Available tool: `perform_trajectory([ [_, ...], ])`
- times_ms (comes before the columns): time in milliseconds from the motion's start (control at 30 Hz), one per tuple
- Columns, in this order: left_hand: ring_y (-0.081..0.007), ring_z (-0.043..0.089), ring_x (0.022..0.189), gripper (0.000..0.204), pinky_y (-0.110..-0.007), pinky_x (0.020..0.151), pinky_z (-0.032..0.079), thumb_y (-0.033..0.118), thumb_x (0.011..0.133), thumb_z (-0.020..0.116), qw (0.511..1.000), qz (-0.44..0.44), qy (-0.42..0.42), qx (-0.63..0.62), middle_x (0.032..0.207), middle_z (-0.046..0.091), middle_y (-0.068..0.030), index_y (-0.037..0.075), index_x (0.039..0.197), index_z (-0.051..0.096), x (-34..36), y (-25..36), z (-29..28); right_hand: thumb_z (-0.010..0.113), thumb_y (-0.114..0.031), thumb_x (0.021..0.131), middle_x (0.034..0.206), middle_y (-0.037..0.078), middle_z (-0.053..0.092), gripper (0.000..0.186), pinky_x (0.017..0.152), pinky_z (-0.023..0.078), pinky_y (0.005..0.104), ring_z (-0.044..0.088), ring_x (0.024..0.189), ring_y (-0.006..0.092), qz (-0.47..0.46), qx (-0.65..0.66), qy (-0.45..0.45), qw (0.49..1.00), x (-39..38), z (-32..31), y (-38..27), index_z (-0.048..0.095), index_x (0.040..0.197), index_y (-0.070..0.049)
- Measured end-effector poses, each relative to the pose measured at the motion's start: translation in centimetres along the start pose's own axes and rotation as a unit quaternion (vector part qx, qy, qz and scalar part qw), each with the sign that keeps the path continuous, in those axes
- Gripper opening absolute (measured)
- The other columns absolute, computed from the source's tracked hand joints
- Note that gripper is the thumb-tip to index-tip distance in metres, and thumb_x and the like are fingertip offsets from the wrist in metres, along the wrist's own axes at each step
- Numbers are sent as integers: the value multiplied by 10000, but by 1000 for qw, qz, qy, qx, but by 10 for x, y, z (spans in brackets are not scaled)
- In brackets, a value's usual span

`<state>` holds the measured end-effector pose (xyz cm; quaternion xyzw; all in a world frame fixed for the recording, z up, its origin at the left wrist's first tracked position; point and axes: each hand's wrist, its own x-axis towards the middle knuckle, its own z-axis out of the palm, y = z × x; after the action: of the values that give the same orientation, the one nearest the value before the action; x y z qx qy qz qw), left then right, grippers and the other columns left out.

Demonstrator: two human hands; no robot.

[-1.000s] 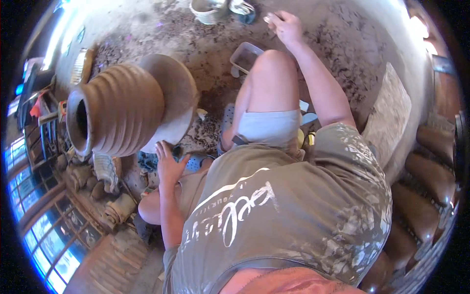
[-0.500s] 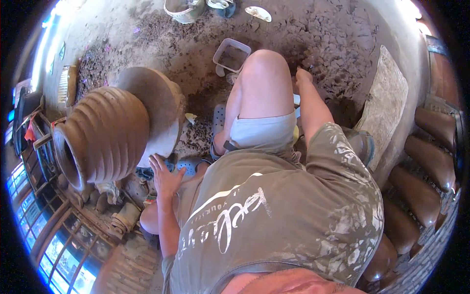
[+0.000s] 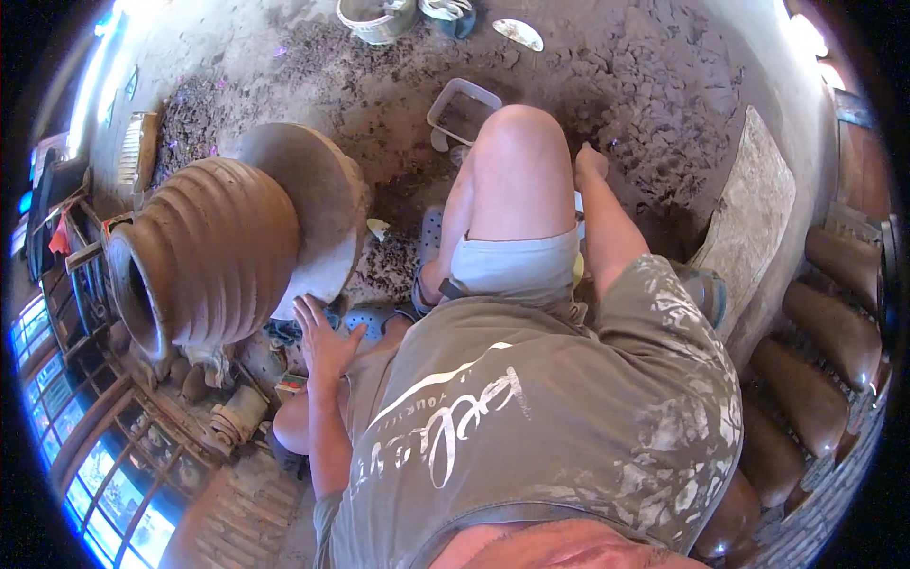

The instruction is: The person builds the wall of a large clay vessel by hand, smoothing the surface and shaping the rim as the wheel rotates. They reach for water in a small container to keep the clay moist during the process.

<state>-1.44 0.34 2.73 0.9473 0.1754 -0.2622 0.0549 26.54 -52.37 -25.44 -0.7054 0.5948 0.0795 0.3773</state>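
A ribbed clay pot (image 3: 213, 256) stands on a wheel (image 3: 334, 228) at the left of the frame. Near the wheel's lower edge, the left hand (image 3: 327, 343) is spread, gripping nothing; the right hand (image 3: 591, 164) extends past a bare knee (image 3: 521, 147), right of upper center, its grip too obscured to tell. The pot looks heavy, soft and possibly slick, its wall likely easily dented; broad palms low around the base would suit it better than fingers on the lip.

So the pot (image 3: 213, 251) sits on the wheel (image 3: 327, 185) to the left, tub (image 3: 463, 115) just past the knee (image 3: 524, 142), flat sheet (image 3: 754, 194) off right
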Motion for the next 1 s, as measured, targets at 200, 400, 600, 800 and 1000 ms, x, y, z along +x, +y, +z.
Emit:
perform_trajectory([
  [200, -508, 149, 1584, 1339, -498, 1285, 265, 552, 751, 872, 1000, -3, -2, -23, 1671, 129, -410, -152, 1609, 122, -2, 1, -10, 599, -484, 965, 1234, 250, 731, 550, 964, 569, 513, 706, 1169, 422, -205, -294, -81, 930, -28, -34, -21, 784, 1117, 11],
  [400, -515, 195, 1571, 1348, -509, 1248, 340, 581, 728, 867, 1000, 0, 28, 9, 1665, 162, -404, -150, 1606, 151, -3, -9, -5, 579, -532, 971, 1216, 253, 738, 586, 959, 570, 526, 708, 1151, 443, -260, -346, -56, 900, 40, 2, 13, 782, 1142, -10],
  [600, -513, 196, 1572, 1301, -528, 1228, 366, 583, 739, 859, 999, 14, 46, -25, 1678, 166, -380, -117, 1614, 197, -2, -13, -7, 545, -563, 995, 1236, 249, 737, 633, 967, 564, 531, 700, 1159, 455, -243, -285, -65, 925, 80, -3, 43, 773, 1164, 2],
  [800, -507, 198, 1574, 1319, -532, 1231, 359, 594, 739, 853, 999, 5, 50, -14, 1682, 165, -373, -96, 1628, 165, -2, -17, -6, 550, -544, 1008, 1264, 235, 728, 615, 968, 561, 533, 693, 1170, 441, -186, -204, -103, 956, 65, -10, 41, 756, 1202, 3],
  [1000, -507, 223, 1566, 1327, -530, 1212, 386, 604, 717, 860, 997, -18, 66, -24, 1676, 187, -366, -102, 1619, 191, -9, -15, 8, 556, -525, 1021, 1291, 221, 720, 599, 970, 557, 536, 686, 1182, 428, -103, -10, -205, 973, 33, 6, 14, 738, 1239, 3],
])
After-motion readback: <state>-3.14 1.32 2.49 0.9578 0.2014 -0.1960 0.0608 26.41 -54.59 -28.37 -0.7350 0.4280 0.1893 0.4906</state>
